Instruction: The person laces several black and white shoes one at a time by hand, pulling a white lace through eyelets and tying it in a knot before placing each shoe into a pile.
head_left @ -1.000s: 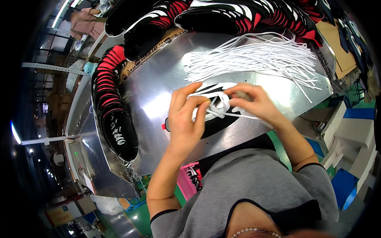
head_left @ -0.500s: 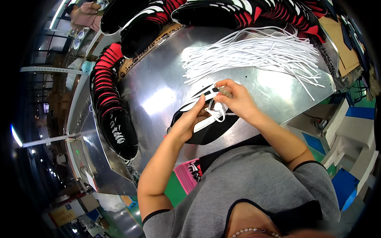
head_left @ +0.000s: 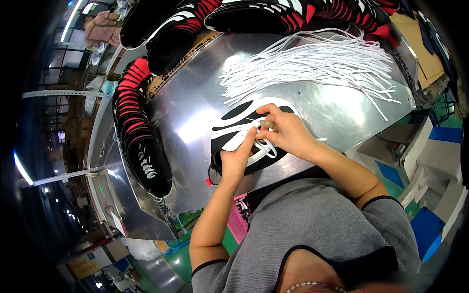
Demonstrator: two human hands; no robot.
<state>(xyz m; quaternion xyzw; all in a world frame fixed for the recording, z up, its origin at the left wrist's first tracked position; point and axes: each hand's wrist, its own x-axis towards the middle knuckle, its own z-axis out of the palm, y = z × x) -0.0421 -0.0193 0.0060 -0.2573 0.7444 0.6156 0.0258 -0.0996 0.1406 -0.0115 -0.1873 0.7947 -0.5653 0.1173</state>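
Note:
A black-and-white shoe upper (head_left: 234,113) with a small red tab at its near left end lies on the metal table in front of me. My left hand (head_left: 238,158) grips its near left side, the thumb pressed on the white eyelet edge. My right hand (head_left: 289,133) has its fingers pinched at the shoe's opening, where a white shoelace (head_left: 266,149) loops out. Something brownish covers one of the right fingers. The fingers hide just where the lace meets the eyelets.
A spread heap of white shoelaces (head_left: 312,62) lies beyond the shoe on the metal table (head_left: 190,100). Nested black-and-red shoe uppers (head_left: 133,105) curve along the left edge. More uppers (head_left: 254,18) line the far edge. Cardboard (head_left: 417,46) stands at the far right.
The shoe upper has been turned and tilted, so more of its white-striped side shows. My left hand has shifted right and slightly down; my right hand has moved slightly down.

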